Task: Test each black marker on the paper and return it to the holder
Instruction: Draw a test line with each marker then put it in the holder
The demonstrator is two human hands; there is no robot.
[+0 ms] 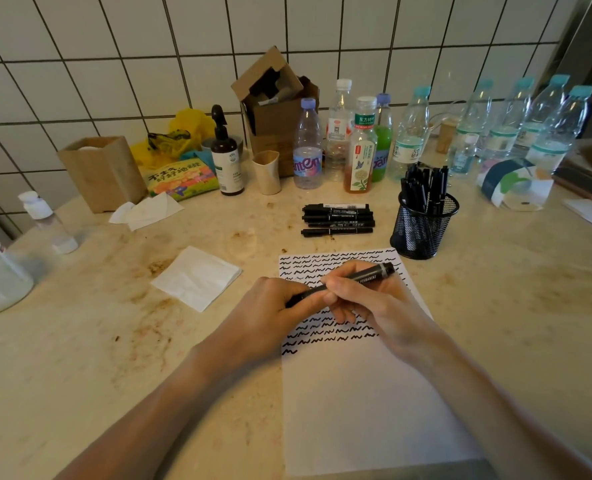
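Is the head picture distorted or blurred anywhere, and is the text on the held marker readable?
Head view: wide-angle bending curves the wall tiles and stretches the forearms at the bottom edge; the bottles at far right look soft; light is even, without hard glare; on the marker the word PERMANENT is readable.

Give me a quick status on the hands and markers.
Both hands, left hand and right hand, grip one black marker over the paper. Holder unobstructed.

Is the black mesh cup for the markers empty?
No, the black mesh holder is packed with upright black markers, standing right of the loose markers lying on the counter.
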